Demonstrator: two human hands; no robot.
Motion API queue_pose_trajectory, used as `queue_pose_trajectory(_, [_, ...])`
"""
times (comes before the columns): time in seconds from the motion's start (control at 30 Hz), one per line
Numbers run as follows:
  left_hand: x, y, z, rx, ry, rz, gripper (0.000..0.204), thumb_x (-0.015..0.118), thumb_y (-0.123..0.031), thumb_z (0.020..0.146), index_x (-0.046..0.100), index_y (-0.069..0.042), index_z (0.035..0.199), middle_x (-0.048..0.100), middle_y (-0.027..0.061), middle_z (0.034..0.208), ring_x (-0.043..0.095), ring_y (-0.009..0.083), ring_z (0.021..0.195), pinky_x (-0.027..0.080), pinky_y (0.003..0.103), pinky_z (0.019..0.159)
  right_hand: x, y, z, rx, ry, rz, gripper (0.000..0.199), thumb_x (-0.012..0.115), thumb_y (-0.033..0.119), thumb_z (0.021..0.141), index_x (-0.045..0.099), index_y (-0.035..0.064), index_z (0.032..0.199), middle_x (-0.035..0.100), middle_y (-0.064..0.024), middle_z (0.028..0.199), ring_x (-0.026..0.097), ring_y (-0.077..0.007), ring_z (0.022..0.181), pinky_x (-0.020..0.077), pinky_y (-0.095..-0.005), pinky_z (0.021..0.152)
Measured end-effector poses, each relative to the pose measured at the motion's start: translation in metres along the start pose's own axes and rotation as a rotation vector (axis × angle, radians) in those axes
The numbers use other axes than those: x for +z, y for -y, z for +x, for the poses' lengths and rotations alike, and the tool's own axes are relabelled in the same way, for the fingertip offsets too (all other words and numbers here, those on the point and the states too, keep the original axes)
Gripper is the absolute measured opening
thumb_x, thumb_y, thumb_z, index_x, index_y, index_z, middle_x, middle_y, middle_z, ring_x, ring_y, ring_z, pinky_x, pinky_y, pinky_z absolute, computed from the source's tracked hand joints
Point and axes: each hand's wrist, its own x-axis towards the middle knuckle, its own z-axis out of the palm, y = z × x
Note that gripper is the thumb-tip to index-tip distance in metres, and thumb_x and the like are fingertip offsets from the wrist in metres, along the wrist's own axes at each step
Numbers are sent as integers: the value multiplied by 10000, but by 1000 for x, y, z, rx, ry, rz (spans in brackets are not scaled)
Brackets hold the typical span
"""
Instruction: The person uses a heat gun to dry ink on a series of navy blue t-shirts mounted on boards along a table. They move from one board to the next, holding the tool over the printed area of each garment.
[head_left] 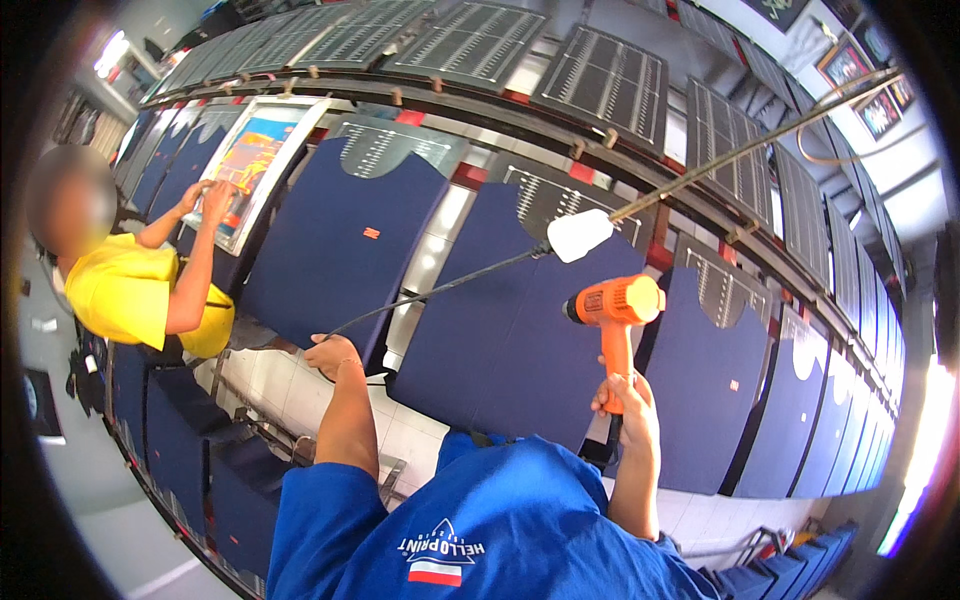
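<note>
My right hand (637, 412) is wrapped round the handle of an orange heat gun (622, 302), whose dark nozzle points left over the navy fabric pieces. My left hand (333, 357) is closed on a black cord (440, 288). The cord runs up to a white block (580, 236), which looks like a power socket and hangs from a long rod (740, 150). Below the heat gun and cord, a navy shirt-shaped fabric piece (490, 340) lies flat on a board. Another navy piece (340, 235) with a small red print lies left of it.
A person in a yellow shirt (135, 290) stands at the left, both hands at a framed printing screen (265, 160). More navy pieces (705, 370) continue to the right. Bare grey boards (605, 85) line the far side behind a dark rail (470, 118).
</note>
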Motion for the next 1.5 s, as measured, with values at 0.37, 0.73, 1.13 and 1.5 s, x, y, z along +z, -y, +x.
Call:
queue_pose_trajectory(0.37, [-23, 2, -4, 6, 80, -78, 473, 361, -384, 1030, 415, 68, 1160, 520, 264, 1161, 632, 456, 991, 533, 540, 850, -4, -17, -22, -244, -62, 38, 448, 593, 276, 962, 503, -30, 1277, 525, -38, 709, 553, -144, 598, 457, -259, 521])
queue_pose_trajectory(0.73, [-6, 24, 8, 123, 70, -214, 461, 437, -403, 1010, 423, 46, 1116, 525, 265, 1099, 596, 480, 983, 497, 571, 829, 8, -33, -76, -316, -141, 277, 524, 611, 333, 942, 424, 51, 1342, 501, -16, 752, 531, -124, 665, 448, -271, 561])
queue_pose_trajectory(1.13, [10, 53, 20, 262, 98, -439, 469, 401, -329, 1040, 403, 103, 1224, 494, 309, 1200, 530, 492, 1092, 443, 551, 914, 40, -34, -85, -340, -101, 384, 467, 612, 297, 954, 443, 70, 1325, 494, -11, 767, 525, -109, 694, 465, -265, 581])
queue_pose_trajectory(1.5, [9, 63, 23, 284, 141, -588, 415, 390, -276, 1049, 399, 90, 1242, 526, 333, 1171, 552, 493, 1059, 442, 528, 915, 46, -32, -67, -389, -106, 343, 450, 607, 213, 939, 435, 24, 1309, 512, -46, 765, 542, -162, 662, 464, -310, 570])
